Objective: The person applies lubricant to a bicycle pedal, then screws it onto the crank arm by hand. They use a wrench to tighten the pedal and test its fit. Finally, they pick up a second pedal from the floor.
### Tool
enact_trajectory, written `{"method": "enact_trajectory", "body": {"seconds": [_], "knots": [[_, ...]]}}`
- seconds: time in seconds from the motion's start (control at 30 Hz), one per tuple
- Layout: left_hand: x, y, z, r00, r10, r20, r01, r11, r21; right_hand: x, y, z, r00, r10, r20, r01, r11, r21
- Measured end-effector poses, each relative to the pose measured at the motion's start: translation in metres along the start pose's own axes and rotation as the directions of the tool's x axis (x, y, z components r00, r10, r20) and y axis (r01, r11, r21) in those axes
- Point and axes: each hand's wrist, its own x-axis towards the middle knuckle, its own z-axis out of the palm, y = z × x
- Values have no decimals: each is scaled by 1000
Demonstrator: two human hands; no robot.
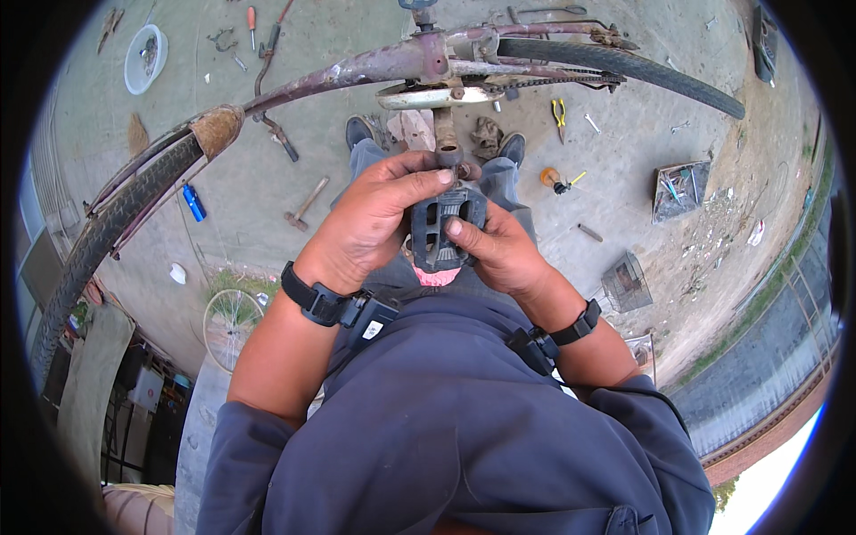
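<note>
A black bicycle pedal [423, 242] is between my hands, directly below the end of a rusty crank arm [445, 127]. My right hand [506, 251] grips the pedal body, its thumb lying over the cage. My left hand [373, 212] is closed at the top of the pedal, thumb and fingers pinching around the axle end beside the crank's eye. Whether the axle sits in the crank's hole cannot be made out behind the fingers. The crank belongs to a bicycle with a worn purple frame [357, 69], a pale chainring [419, 98] and a chain.
Around the bicycle lie a hammer [308, 204], yellow-handled pliers [559, 118], a screwdriver [252, 27], a blue cylinder [193, 203] and a wrench [592, 124]. A tool box [660, 207] and wire basket [627, 283] are at right. A white bowl [132, 64] stands far left, a spoked wheel [223, 330] nearer.
</note>
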Motion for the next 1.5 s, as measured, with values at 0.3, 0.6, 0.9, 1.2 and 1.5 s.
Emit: {"method": "enact_trajectory", "body": {"seconds": [0.3, 0.6, 0.9, 1.2, 1.5], "knots": [[0, 8, 3, 999, -23, 32, 22, 999, 23, -2, -3, -6, 1000, 19, -7, -19, 1000, -25], [6, -2, -4, 1000, 11, -3, -11, 1000, -9, 1, -8, -14, 1000, 10, -8, -11, 996, -92], [1, 1, 2, 999, -10, -34, 7, 997, -78, 1, -10, -15, 1000, 13, 0, -13, 996, -91], [6, -6, -4, 999, 8, -35, -10, 999, -50, 3, -12, -17, 1000, 0, 15, 3, 987, -159], [2, -2, -6, 1000, 0, -10, 0, 999, -33, 3, -11, -15, 1000, 0, 7, 1, 991, -136]]}}
